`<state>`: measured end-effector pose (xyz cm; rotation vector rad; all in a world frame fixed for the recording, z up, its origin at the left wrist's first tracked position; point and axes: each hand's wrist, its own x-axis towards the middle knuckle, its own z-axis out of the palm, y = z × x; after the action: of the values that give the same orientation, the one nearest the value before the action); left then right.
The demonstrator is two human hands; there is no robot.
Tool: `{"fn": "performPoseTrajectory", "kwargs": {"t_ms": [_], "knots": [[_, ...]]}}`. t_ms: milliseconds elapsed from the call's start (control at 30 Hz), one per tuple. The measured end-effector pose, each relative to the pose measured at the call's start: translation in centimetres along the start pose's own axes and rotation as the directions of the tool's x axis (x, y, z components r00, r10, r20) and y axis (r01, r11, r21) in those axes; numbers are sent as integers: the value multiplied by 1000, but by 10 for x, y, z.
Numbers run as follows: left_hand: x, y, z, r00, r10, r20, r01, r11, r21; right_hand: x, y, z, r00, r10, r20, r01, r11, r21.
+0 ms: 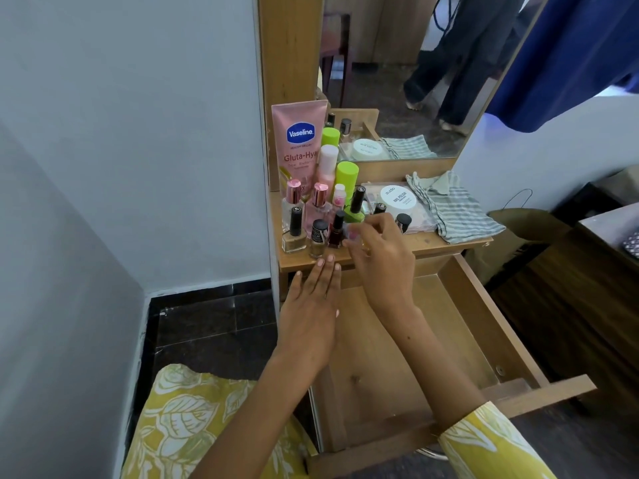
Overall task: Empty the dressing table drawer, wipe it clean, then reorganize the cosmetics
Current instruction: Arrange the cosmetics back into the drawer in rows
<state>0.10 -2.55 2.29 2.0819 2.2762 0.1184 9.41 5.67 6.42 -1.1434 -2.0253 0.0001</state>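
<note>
The wooden drawer (460, 305) is pulled out under the dressing table top (432, 242), and nothing shows inside it. Cosmetics crowd the top's left side: a pink Vaseline tube (299, 143), perfume bottles (320, 202), green-capped bottles (346, 174) and several nail polish bottles (318, 236). My right hand (380, 257) pinches a small pale pink item (353, 235) beside a dark red polish (337, 231). My left hand (311, 305) is flat with straight fingers, fingertips at the table's front edge. A white round jar (397, 198) lies on a clear case.
A striped grey cloth (453, 209) lies on the right of the table top. A mirror (415, 74) rises behind it, with a blue garment (570, 57) hanging at the right. A blue wall stands to the left, with dark floor tiles below.
</note>
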Motion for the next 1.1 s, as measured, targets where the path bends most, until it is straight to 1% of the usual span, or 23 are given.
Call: {"fn": "performPoseTrajectory", "kwargs": {"t_ms": [67,200,267,333,400,433,500,533,567,700,767,900,1000,1100], "knots": [[-1,-1,0,1000,6,-10,-6,1000,-4,-8,0,-6,999,17,41,-18,1000,18],[-5,-7,2,998,43,-38,-42,999,18,-35,3,-30,999,-20,-28,22,996,86],[-9,-11,4,998,44,-45,-42,998,49,-52,6,-39,1000,-17,-11,18,992,123],[-14,-14,5,998,37,-55,-33,998,61,-67,10,-42,998,1,59,-9,992,128],[-17,-17,5,996,28,-82,-26,999,30,-69,18,-37,984,74,164,-90,992,92],[-18,-18,4,995,29,-95,-27,999,17,-67,22,-32,961,140,239,-155,987,44],[-19,-19,2,992,34,-121,-33,999,11,-58,31,-17,882,280,379,-267,960,-89],[-19,-20,2,991,37,-131,-35,999,11,-54,33,-10,847,325,421,-297,945,-134],[-20,-21,2,990,37,-135,-36,999,12,-50,34,-3,828,345,442,-308,939,-155],[-19,-25,0,990,47,-133,-45,999,20,-39,30,17,804,356,476,-309,935,-177],[-18,-25,0,991,49,-128,-46,999,21,-39,31,24,791,377,483,-342,926,-162],[-17,-24,-1,993,38,-114,-36,999,16,-47,34,33,762,423,491,-445,892,-78],[-16,-21,-1,994,22,-103,-21,1000,11,-49,36,38,767,406,497,-471,882,7],[-15,-19,-1,996,14,-93,-13,1000,14,-48,36,44,761,401,510,-483,875,32]]}}
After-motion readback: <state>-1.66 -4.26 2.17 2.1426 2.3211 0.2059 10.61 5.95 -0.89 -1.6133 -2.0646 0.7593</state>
